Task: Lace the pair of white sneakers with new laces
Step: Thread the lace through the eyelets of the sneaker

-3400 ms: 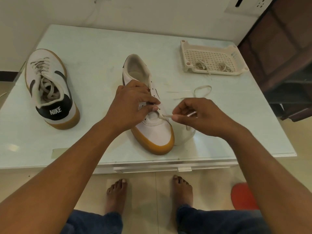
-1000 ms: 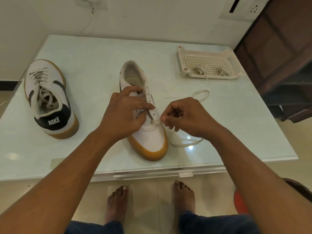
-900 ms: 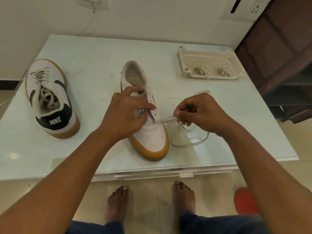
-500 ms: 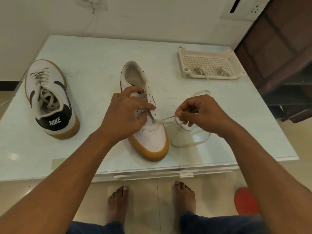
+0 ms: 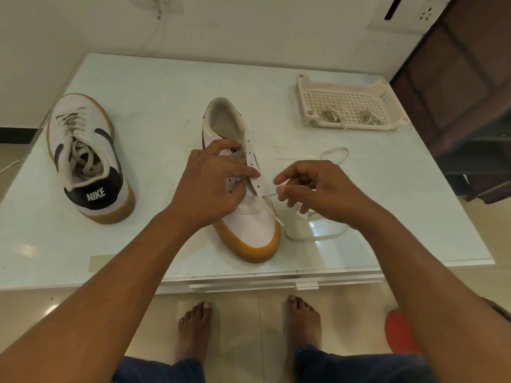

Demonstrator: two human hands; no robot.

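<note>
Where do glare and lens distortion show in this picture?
Head view: pale glare patches lie on the glass table near its front-left edge and beside the white lace; the wide lens bows the table's edges; the middle sneaker is in focus.

Unlaced sneaker (image 5: 249,225): white, gum sole, upright, eyelet flap gripped under the fingers of the left hand (image 5: 210,186). New lace (image 5: 318,238): end pinched by right hand (image 5: 318,189) fingertips, slack looped beneath them. Laced second sneaker (image 5: 85,158): well left of both.
</note>
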